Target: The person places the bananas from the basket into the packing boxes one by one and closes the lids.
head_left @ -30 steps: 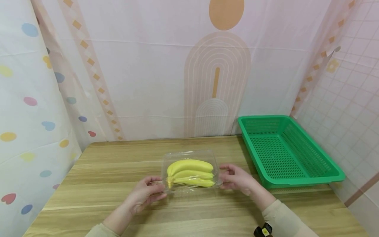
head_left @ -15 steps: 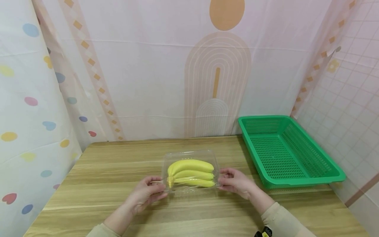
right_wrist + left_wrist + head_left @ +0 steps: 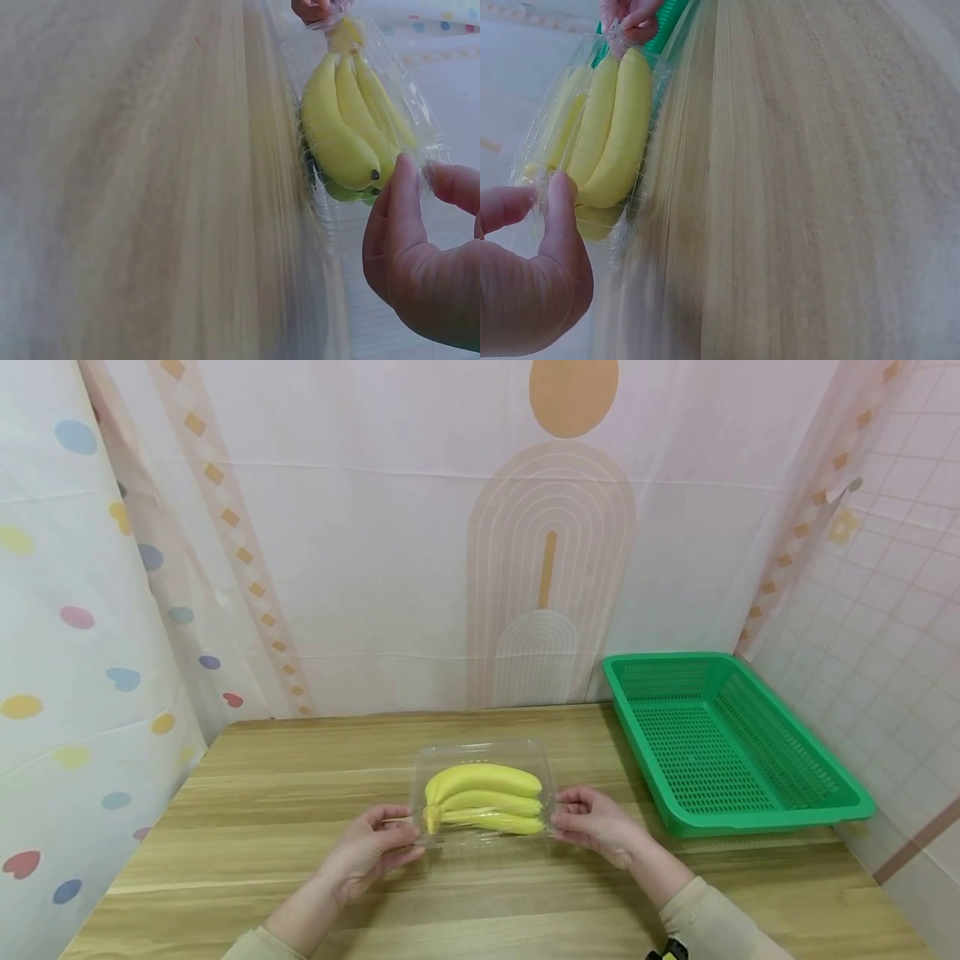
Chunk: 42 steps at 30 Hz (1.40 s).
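A clear plastic box (image 3: 480, 748) stands on the wooden table with a bunch of yellow bananas (image 3: 483, 779) inside. Stretched clear plastic film (image 3: 480, 815) glints across the bananas and bunches up at both ends. My left hand (image 3: 375, 843) pinches the film between thumb and fingers at the box's left end, by the banana stem. At the right end, near the banana tips, my right hand (image 3: 600, 827) pinches the film too. The wrist views show thumb and finger (image 3: 561, 217) closed on the film on the left, and the right thumb and finger (image 3: 405, 195) likewise.
A green perforated plastic basket (image 3: 652, 777) with nothing in it stands at the table's back right, beyond my right hand. The wooden table (image 3: 300, 760) ends at a patterned curtain (image 3: 375, 568) behind, with another curtain (image 3: 97, 610) on the left.
My right hand has shifted very slightly left and down at the box's end, still pinching the film. The left hand, box and bananas stay put.
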Tool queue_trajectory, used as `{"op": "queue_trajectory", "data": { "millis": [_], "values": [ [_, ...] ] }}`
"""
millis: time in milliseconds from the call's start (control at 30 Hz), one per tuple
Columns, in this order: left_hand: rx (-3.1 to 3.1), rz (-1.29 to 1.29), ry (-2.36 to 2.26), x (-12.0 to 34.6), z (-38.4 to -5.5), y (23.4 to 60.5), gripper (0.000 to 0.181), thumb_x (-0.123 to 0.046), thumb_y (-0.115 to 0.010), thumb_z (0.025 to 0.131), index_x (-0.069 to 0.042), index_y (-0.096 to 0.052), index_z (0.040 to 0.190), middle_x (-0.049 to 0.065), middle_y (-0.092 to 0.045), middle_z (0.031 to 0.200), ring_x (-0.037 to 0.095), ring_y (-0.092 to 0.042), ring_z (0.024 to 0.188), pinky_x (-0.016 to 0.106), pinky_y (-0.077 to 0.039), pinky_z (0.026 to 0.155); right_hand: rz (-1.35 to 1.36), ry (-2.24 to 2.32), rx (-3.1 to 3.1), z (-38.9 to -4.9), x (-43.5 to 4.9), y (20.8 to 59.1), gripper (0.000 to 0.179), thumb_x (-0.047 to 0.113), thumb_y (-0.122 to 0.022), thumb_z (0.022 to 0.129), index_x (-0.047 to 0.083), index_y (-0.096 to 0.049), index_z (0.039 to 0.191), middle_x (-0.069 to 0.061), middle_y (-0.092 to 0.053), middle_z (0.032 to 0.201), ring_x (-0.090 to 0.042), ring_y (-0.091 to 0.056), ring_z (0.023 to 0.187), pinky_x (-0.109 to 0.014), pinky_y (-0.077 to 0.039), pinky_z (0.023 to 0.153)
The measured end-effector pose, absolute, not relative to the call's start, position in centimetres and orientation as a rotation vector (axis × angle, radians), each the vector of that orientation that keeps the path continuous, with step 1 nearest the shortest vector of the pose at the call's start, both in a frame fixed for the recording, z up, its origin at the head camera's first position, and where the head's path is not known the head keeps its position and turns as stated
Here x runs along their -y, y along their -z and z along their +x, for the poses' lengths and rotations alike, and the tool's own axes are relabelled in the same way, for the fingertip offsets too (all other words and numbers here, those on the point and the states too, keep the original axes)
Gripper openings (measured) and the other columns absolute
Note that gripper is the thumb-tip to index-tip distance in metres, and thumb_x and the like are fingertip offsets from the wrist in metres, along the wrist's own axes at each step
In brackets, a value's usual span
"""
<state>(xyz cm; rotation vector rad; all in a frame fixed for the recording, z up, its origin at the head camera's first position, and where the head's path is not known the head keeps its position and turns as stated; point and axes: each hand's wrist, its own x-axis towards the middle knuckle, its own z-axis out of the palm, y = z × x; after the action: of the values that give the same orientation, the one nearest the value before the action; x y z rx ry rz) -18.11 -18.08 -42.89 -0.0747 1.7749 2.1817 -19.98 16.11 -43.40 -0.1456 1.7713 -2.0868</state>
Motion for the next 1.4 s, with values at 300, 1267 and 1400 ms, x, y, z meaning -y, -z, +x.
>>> {"op": "queue_trajectory", "data": {
  "millis": [300,1267,1400],
  "values": [
    [-1.775,-0.069,-2.187,18.08,-18.11,42.93,0.057,0.012,-0.059,0.091,0.017,-0.027,0.137,0.012,-0.051,0.101,0.017,-0.063,0.085,0.034,-0.058,0.085,-0.114,2.079,-1.805,-19.97,-15.96,43.48,0.043,-0.012,-0.061,0.09,-0.018,-0.038,0.126,-0.009,-0.048,0.095,-0.016,-0.057,0.086,-0.03,-0.057,0.083],
    [-1.85,-0.102,-2.182,17.75,-18.25,43.29,0.053,0.014,-0.06,0.087,0.017,-0.033,0.133,0.011,-0.05,0.098,0.018,-0.061,0.083,0.033,-0.059,0.082,-0.132,2.066,-1.873,-19.82,-15.9,43.59,0.045,-0.011,-0.061,0.09,-0.019,-0.037,0.128,-0.011,-0.048,0.099,-0.017,-0.056,0.088,-0.03,-0.057,0.083],
    [-1.864,-0.065,-2.147,18.14,-18.29,43.33,0.054,0.009,-0.059,0.091,0.018,-0.031,0.135,0.013,-0.052,0.103,0.02,-0.062,0.087,0.034,-0.058,0.084,-0.153,2.069,-1.858,-19.9,-16.19,43.69,0.047,-0.008,-0.061,0.091,-0.02,-0.036,0.129,-0.013,-0.048,0.103,-0.017,-0.057,0.089,-0.029,-0.057,0.083]
  ]
}}
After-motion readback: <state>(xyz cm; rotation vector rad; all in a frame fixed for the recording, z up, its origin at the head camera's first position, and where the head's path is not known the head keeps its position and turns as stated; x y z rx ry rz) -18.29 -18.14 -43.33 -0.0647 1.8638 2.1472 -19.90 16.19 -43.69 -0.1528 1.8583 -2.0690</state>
